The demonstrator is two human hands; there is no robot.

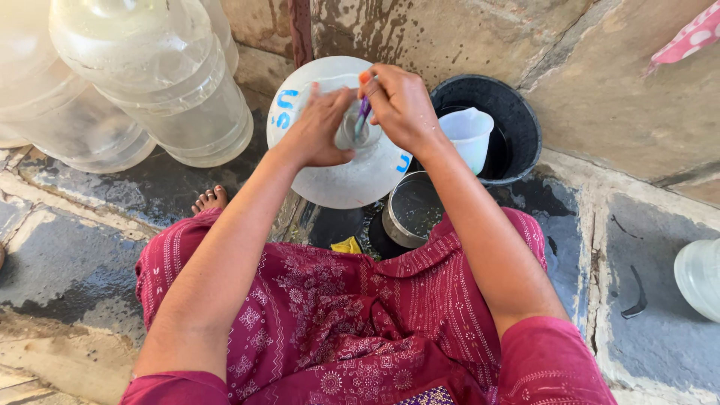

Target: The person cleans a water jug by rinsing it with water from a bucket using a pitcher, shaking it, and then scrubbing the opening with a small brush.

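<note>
My left hand (319, 129) grips a small clear glass (352, 132) over the top of a large white water jug (352, 176) with blue markings. My right hand (401, 105) pinches a thin purple-handled brush (362, 114) that reaches down into the glass. Both hands are wet. A steel sieve bowl (411, 210) rests just below the jug, near my knees.
A black tub (517, 120) against the stone wall holds a white plastic mug (469, 135). Two big clear water jugs (150, 82) lie at the left. A yellow scrap (346, 245) lies on the wet stone floor. Another clear jug (699, 277) is at the right edge.
</note>
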